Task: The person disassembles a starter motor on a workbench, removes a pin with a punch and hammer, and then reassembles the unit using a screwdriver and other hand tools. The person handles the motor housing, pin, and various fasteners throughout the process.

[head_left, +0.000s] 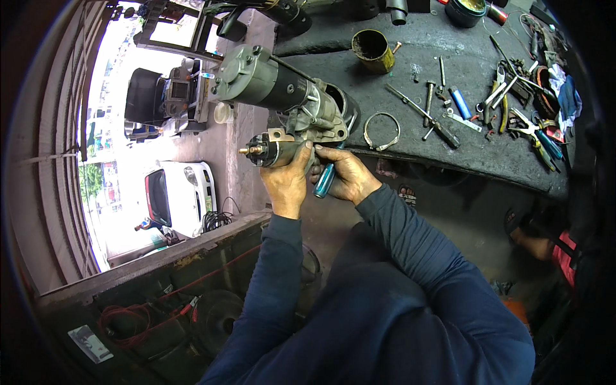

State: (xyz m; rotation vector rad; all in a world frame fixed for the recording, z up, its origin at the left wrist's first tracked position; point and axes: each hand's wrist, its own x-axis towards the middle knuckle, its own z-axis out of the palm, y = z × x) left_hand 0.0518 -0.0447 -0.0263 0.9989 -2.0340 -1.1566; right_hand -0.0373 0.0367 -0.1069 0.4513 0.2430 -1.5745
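A starter motor (273, 86) with a silver end cap and a dark body lies across the bench's left edge. Below it sits its cylindrical solenoid (280, 154), copper-coloured terminals pointing left. My left hand (286, 187) is closed around the solenoid from beneath, thumb toward the housing. Close beside it, my right hand (351, 174) is closed on what looks like a screwdriver (325, 181) with a teal handle; its shaft is hidden. The fingertips of both hands nearly meet under the motor's nose. A metal ring clamp (382, 131) lies just right of the motor.
The dark workbench (410, 83) bears a rusty can (373, 51), a blue cylinder (459, 102), a loose screwdriver (443, 133) and several pliers (529, 128). Red cables (131, 321) lie at lower left. A person's leg (536, 244) shows at right; a white car (183, 196) stands outside.
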